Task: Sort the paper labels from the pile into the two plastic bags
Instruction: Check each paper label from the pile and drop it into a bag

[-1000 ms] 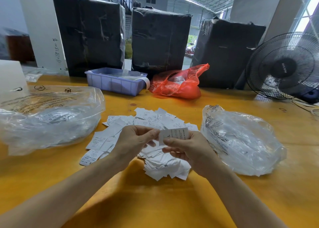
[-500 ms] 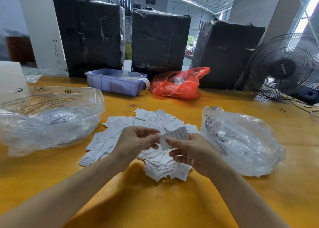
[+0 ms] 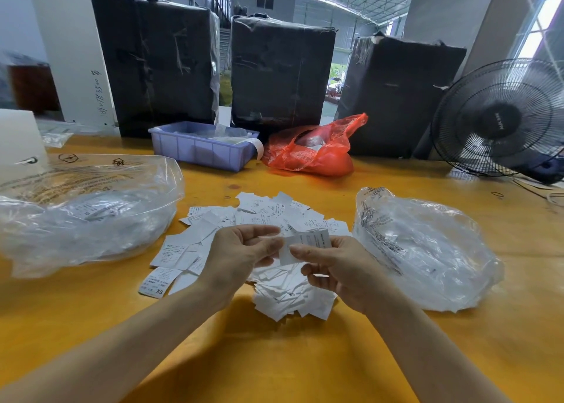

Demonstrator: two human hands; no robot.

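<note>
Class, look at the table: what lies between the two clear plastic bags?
In the head view, the pile of paper labels lies between the left bag and the right bag, with both hands above it pinching one label.

Bright daylight enters from the window (image 3: 546, 14) at upper right and the open gap between the black wrapped boxes (image 3: 280, 69), leaving these backlit and nearly featureless. The forearms cast soft shadows toward the viewer on the yellow table (image 3: 274, 369). Both clear plastic bags (image 3: 427, 250) carry white glare. Wide-angle distortion bends verticals at the edges; the far left is blurred.
</note>
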